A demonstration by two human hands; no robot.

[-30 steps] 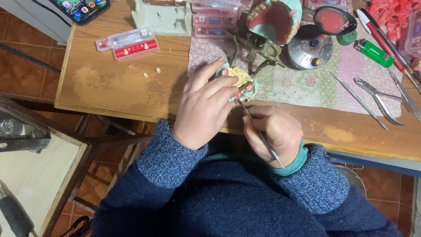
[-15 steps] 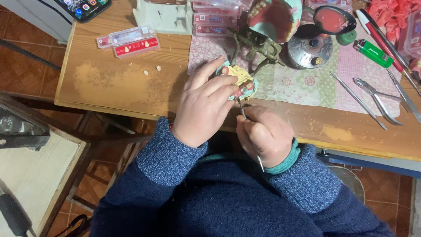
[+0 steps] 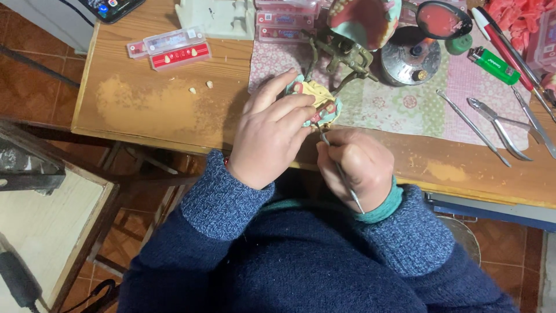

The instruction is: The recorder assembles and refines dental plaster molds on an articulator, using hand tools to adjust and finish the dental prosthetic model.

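One thin metal tool [image 3: 341,177] in the right hand [image 3: 356,168] points up-left at the dental model [image 3: 321,104].

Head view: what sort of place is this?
Likely a small dental-technician workbench. The left hand steadies a denture model while the right hand works it with a thin metal tool; pliers lie nearby.

A single head-worn camera looks almost straight down from above the person's own chest, close enough that the blue knitted sleeves fill the lower half of the view. It faces forward over the near edge of the worn wooden worktable [image 3: 145,116], whose far side is cut off at the top. At left it takes in the reddish tiled floor [image 3: 35,81]; there is no second view to share with.
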